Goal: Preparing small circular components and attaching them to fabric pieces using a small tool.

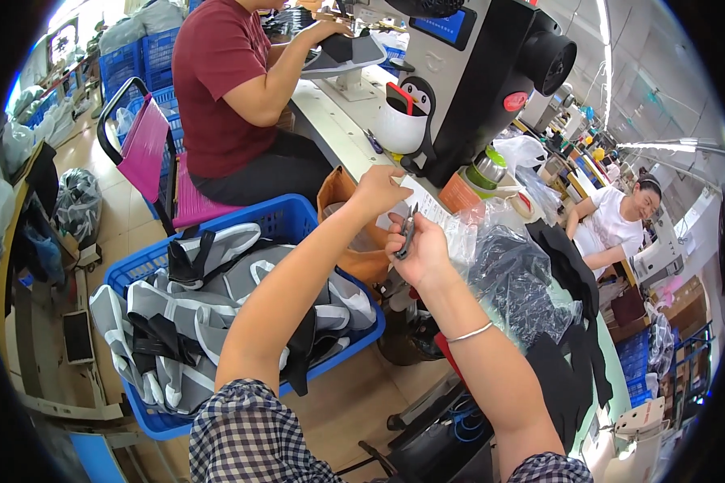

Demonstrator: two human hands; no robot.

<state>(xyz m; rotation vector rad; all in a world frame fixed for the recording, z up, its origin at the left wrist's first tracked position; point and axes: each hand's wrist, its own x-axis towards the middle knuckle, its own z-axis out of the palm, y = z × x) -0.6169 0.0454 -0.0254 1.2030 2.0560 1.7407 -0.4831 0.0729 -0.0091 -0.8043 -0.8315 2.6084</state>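
Note:
My left hand (379,191) reaches forward with its fingers pinched at the edge of a white printed paper (428,201). Just to its right and nearer, my right hand (424,251) is closed around small thread snips (408,233), their blades pointing up toward the paper. Part of the paper's lower end is hidden by my fingers. Below my left forearm stands a blue plastic crate (149,423) heaped with grey and black fabric pieces (205,310) edged in white.
A clear plastic bag (507,266) and black fabric strips (568,346) lie on the table to the right. A penguin-shaped holder (407,117) stands by a sewing machine (491,72). One person (221,88) sits at the left, another (612,225) works at the far right.

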